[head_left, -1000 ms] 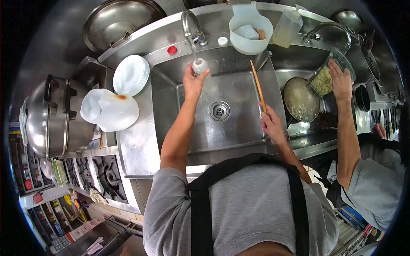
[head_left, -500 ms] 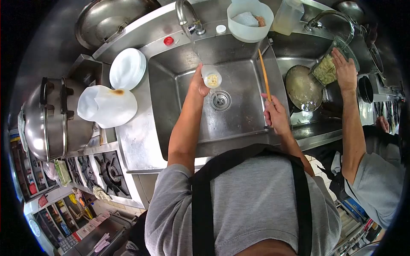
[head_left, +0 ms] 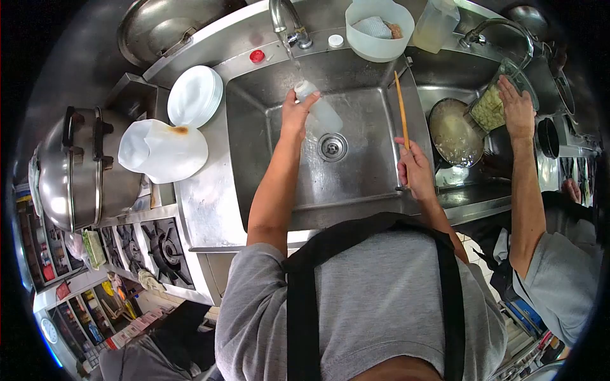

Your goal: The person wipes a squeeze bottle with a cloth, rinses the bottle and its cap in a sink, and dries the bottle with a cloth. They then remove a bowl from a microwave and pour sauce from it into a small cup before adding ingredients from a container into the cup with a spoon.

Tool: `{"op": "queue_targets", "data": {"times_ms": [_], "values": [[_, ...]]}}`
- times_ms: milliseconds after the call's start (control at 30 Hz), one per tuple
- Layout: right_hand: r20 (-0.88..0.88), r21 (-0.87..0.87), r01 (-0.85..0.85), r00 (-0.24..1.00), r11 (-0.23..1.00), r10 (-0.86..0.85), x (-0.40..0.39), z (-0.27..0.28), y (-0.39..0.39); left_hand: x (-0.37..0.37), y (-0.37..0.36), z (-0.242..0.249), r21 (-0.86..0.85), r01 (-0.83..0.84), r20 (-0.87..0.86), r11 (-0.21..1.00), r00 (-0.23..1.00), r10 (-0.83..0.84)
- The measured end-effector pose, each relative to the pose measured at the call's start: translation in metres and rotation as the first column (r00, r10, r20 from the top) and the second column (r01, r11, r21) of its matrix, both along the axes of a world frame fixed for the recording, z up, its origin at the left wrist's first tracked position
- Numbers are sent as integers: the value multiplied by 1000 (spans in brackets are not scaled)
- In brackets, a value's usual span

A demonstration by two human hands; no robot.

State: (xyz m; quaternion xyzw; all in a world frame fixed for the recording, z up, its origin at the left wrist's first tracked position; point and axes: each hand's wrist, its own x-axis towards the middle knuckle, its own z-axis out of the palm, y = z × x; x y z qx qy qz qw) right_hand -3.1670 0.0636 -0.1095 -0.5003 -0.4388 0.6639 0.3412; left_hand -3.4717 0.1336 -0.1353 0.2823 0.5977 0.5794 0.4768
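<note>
Over the large sink (head_left: pixel 356 184), my left hand (head_left: pixel 296 115) is wrapped round a translucent plastic bottle (head_left: pixel 325 114), its neck near the stream from the faucet (head_left: pixel 279 19). The bottle slants, its base toward the drain (head_left: pixel 332 147). My right hand (head_left: pixel 416 170) grips a thin wooden stick (head_left: pixel 401 105), which points up along the sink's right rim. A red cap (head_left: pixel 257 56) and a white cap (head_left: pixel 335 41) lie on the ledge behind the sink.
At right, a co-worker's hand (head_left: pixel 518 108) holds a clear container (head_left: pixel 489 109) of pale green pieces beside a pan (head_left: pixel 456 132) in the second sink. White plates (head_left: pixel 194 95), a cut plastic jug (head_left: pixel 171 152) and a large pot (head_left: pixel 82 168) stand left. A white tub (head_left: pixel 379 44) stands behind.
My left hand has turned the bottle from upward-facing, with pale bits visible inside, to lying slanted with its neck toward the water. At lower left, another person's dark and grey clothing has come into view.
</note>
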Motion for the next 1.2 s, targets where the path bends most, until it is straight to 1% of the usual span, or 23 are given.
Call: {"op": "queue_targets", "data": {"times_ms": [33, 67, 133, 233, 333, 433, 467, 533, 567, 633, 667, 767, 800, 900, 933, 1000, 1033, 1067, 1100, 1133, 1167, 1200], "values": [[3, -4, 4, 1000, 1000, -4, 0, 1, 0, -4, 2, -4, 50, 26, -56, 998, 998, -23], [0, 0, 2, 1000, 1000, -2, 0, 1, 0, -5, 3, -8, 67, 12, -89, 998, 996, -6], [-6, 7, -2, 1000, 1000, 2, 1, -1, 0, 1, 0, 9, 103, -15, -155, 995, 987, 31], [-18, 20, 6, 1000, 1000, -6, 1, -3, -1, -2, 5, 6, 109, -28, -247, 994, 967, 55], [34, 11, 21, 999, 1000, -21, -1, 6, -2, -3, 7, 8, 96, -41, -311, 995, 948, 70], [0, 32, 26, 1000, 999, -26, 1, -2, -2, -9, 18, 3, 134, -57, -431, 989, 896, 109], [-11, 38, 27, 1000, 999, -27, 2, -3, -2, -13, 20, 2, 202, -60, -435, 977, 888, 145], [-34, 53, 31, 999, 998, -29, 4, -3, -1, -11, 22, 23, 339, -65, -434, 939, 874, 217], [-26, 53, 35, 999, 998, -34, 5, -4, -1, -10, 19, 22, 284, -17, -553, 959, 814, 179], [-17, 54, 38, 999, 998, -37, 5, -5, -1, -8, 14, 17, 158, 49, -759, 986, 645, 89], [-11, 56, 29, 1000, 998, -28, 5, -5, 0, -9, 14, 10, 121, 47, -749, 992, 660, 60], [17, 52, 28, 999, 998, -29, 7, -6, -1, -9, 20, 9, 329, -81, -502, 941, 829, 248], [32, 46, 24, 999, 999, -25, 6, -8, -2, -4, 14, 18, 249, -19, -546, 968, 823, 156], [24, 37, 2, 1000, 999, -3, 5, -6, 1, -14, 19, 4, 101, -24, -642, 995, 762, 84], [14, 28, 5, 1000, 1000, -6, 5, -5, 0, -17, 20, 2, 159, -34, -608, 987, 784, 125], [-37, -57, 1, 999, 998, -3, 4, -1, -2, -21, 21, -1, 267, -45, -526, 963, 830, 185], [-60, -90, 11, 998, 996, -16, 4, 3, -1, -24, 21, -6, 245, -23, -471, 969, 871, 140], [-29, -53, -5, 1000, 999, 4, 4, 1, 0, -25, 21, -11, 230, 15, -408, 973, 909, 83], [8, -15, -9, 1000, 1000, 9, 4, -5, 2, -25, 16, -1, 7, -30, -287, 1000, 958, 30], [50, 22, -3, 999, 1000, 2, 5, -7, 5, -21, 15, 5, -89, -78, -244, 993, 968, 54], [7, 28, 38, 999, 999, -38, 4, -6, 8, -31, 17, -16, -110, -67, -52, 992, 997, 61], [-39, 38, 79, 996, 996, -78, 3, -4, 10, -30, 14, -16, -76, 15, 168, 997, 986, -2]]}}
